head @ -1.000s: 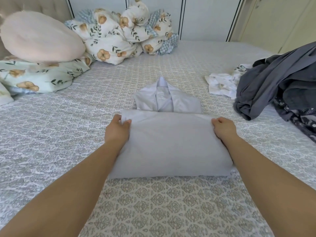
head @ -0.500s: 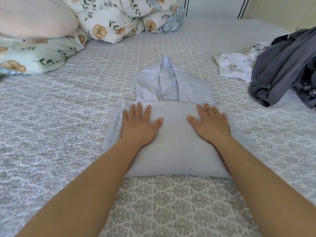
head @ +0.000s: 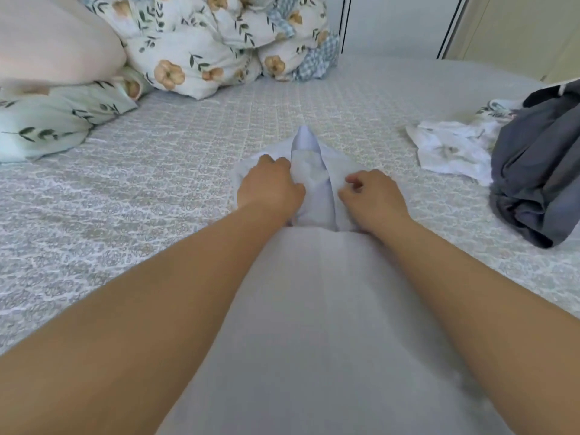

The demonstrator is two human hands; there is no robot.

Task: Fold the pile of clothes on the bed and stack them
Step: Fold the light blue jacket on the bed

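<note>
Pillows: a pink pillow (head: 53, 36) was stacked on a green leaf-print pillow (head: 56, 120) at the far left of the bed (head: 157, 199). A floral duvet bundle (head: 219, 36) was heaped just beside them, at the head of the bed.

Pale blue hoodie (head: 314, 309): folded, laid at the middle of the bed, hood end pointed away.

Left hand (head: 271, 186): placed on the hood's left side, fingers curled into the fabric and gripping it.

Right hand (head: 372, 196): set on the hood's right side, fingers curled, the cloth pinched beneath them.

White printed garment (head: 452, 152): crumpled, lying to the right, well apart from the hoodie.

Dark grey clothes pile (head: 539, 171): heaped at the right edge, touching the white garment.
</note>
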